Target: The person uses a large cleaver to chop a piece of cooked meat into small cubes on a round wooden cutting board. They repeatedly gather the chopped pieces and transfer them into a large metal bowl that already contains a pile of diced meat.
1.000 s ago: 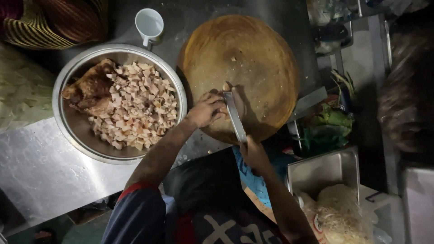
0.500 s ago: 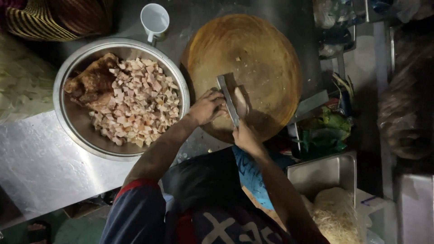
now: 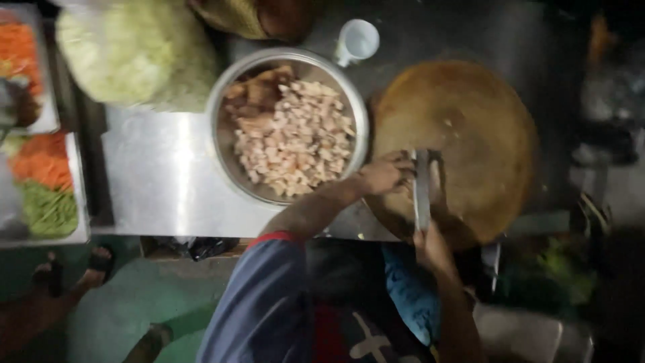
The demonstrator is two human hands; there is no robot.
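A round wooden chopping board [image 3: 470,128] lies on the steel table [image 3: 161,181]. My left hand [image 3: 383,176] rests at the board's near left edge, fingers pressed on a pale piece of meat [image 3: 438,183] that is blurred. My right hand [image 3: 430,245] grips the handle of a cleaver [image 3: 422,188], whose blade stands on the board right beside my left fingers. Left of the board sits a large metal bowl [image 3: 220,111] filled with chopped pale meat pieces [image 3: 295,141] and a bigger brown chunk at its far side.
A white cup [image 3: 356,40] stands behind the bowl. A bag of shredded cabbage [image 3: 134,57] lies at the far left, beside a tray [image 3: 82,202] of shredded carrot and greens. Someone's sandalled feet [image 3: 67,275] show on the green floor at the lower left.
The view has swung left, so bowl and board now sit further right. The cleaver has turned from slanted to nearly straight up the frame. Both hands stay on the board's near edge.
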